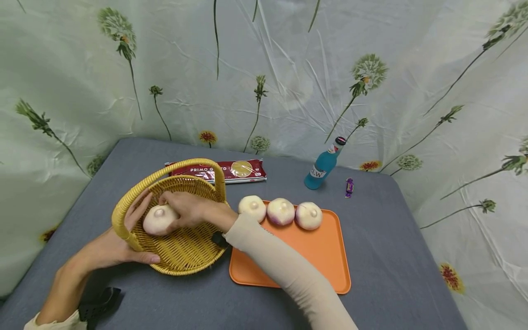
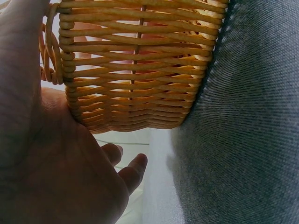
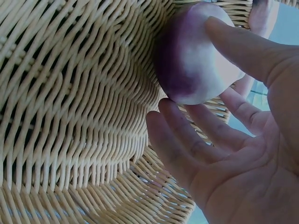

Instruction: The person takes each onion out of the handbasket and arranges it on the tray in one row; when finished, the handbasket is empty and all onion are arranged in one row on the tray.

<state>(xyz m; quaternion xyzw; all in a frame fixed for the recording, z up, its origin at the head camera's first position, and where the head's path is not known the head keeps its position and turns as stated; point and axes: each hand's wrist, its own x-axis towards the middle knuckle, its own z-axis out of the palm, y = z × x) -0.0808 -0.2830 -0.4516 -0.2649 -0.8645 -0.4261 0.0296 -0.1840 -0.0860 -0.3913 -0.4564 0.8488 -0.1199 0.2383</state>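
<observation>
Turnip going into basket, near-left part of the table.
Right hand (image 1: 187, 208) holds the turnip (image 1: 158, 219) in a loose cradle, thumb and fingers round it, low inside the wicker basket (image 1: 185, 254). Left hand (image 1: 123, 243) braces the basket's left rim, fingers fairly straight against the weave. Advice: keep that brace, seat the turnip on the basket floor before letting go, clear the handle (image 1: 165, 172) on exit. Three more turnips (image 1: 280, 211) wait along the orange tray's (image 1: 326, 256) far edge.

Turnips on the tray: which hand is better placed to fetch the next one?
The right hand: it is in the basket nearest the tray and turnips; the left hand steadies the basket's far side.
</observation>
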